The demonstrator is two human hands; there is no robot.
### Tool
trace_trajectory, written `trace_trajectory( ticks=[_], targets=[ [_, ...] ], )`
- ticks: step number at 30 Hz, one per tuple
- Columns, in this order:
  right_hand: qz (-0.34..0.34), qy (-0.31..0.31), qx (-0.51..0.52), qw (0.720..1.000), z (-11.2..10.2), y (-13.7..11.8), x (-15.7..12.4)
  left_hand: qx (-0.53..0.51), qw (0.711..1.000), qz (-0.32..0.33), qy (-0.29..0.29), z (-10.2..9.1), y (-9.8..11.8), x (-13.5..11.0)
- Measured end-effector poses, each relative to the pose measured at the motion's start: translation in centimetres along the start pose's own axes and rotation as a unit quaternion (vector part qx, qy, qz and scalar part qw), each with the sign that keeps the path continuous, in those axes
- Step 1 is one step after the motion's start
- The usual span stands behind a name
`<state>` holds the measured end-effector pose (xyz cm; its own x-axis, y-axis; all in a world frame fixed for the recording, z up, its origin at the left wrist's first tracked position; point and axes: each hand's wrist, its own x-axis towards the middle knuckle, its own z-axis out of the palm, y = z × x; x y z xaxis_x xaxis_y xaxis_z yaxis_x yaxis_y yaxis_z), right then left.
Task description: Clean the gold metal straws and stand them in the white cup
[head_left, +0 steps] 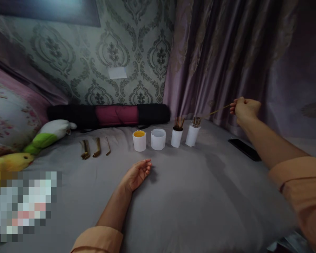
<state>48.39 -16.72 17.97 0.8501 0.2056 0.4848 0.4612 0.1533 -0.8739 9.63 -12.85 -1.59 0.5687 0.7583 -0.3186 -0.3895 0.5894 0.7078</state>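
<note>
My right hand (244,107) is raised at the right, fingers pinched on one end of a long thin tan stick (217,111). The stick slants down leftward, its far end near the top of a white cup of sticks (192,135); I cannot tell whether they touch. Beside that cup, a second white cup (176,137) with a dark rim holds several brown sticks. My left hand (140,173) hovers low over the grey sheet, palm turned inward, fingers loosely curled and apart, holding nothing. Beyond it stand a white cup with yellow inside (139,143) and a white cup with a pale inside (158,141).
Left of the cups lie two bundles of thin brownish sticks (85,150) and a single stick (108,147). A black phone (244,149) lies at the right. Behind is a black and maroon roll (117,116). Plush toys (48,135) and a floral pillow (10,116) sit at the left.
</note>
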Motion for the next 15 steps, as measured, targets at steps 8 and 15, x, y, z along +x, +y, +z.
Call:
trace_trajectory(
  ticks=[8, 15],
  targets=[
    [-0.044, -0.025, -0.047, 0.998, 1.0, 0.9, -0.2, 0.001, 1.0, -0.001, 0.001, 0.0, 0.1, 0.0],
    [-0.08, -0.059, -0.104, 0.99, 1.6, 1.0, -0.9, -0.001, 1.0, 0.0, 0.002, -0.1, 0.0, 0.1]
  ],
)
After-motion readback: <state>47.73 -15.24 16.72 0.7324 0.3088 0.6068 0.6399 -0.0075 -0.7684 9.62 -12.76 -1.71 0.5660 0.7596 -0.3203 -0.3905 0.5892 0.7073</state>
